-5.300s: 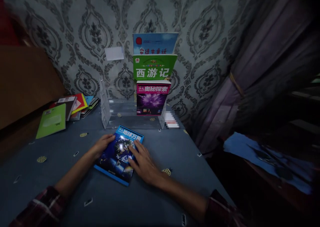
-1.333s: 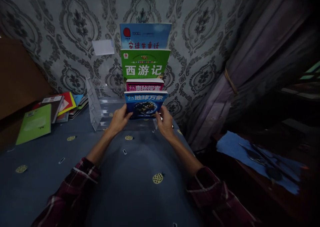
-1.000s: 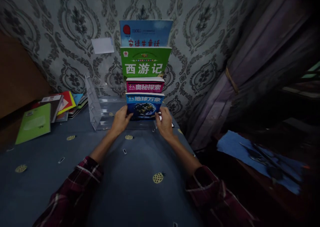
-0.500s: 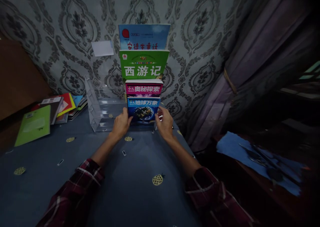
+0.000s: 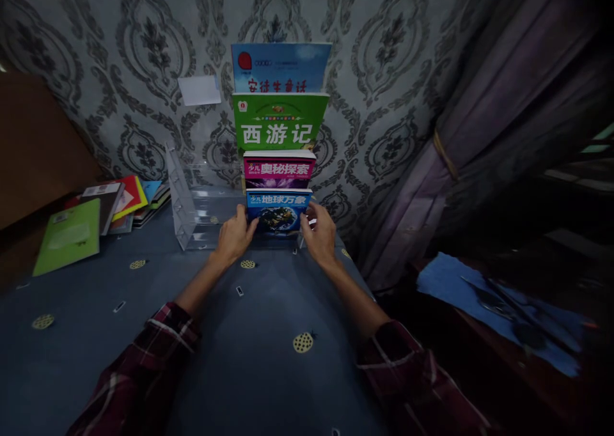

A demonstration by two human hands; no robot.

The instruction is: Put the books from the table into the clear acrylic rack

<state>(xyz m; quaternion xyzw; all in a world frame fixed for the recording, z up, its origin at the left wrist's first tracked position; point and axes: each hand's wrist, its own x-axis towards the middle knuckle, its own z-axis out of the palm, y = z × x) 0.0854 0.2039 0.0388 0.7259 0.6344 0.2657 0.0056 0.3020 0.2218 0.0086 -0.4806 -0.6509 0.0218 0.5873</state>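
Note:
A blue book with a globe on its cover (image 5: 278, 217) stands in the lowest front tier of a clear acrylic rack (image 5: 180, 199). My left hand (image 5: 235, 234) grips its left edge, thumb on the front cover. At its right edge my right hand (image 5: 320, 233) holds on, thumb also in front. The fingers behind the book are partly hidden. Stepped up behind it are a pink book (image 5: 278, 171), a green book (image 5: 281, 123) and a light-blue book (image 5: 281, 67), each covering the lower part of the one behind.
Several books lie in a loose pile (image 5: 127, 196) at the left, a green one (image 5: 70, 238) in front. A brown box (image 5: 38, 148) stands behind them. On the right, a blue cloth (image 5: 446, 282) carries scissors-like tools, beside a tied curtain (image 5: 412, 186).
The blue globe book sits slightly lower against the pink book, showing more of the pink cover. Both hands stay at its sides. The view has shifted slightly.

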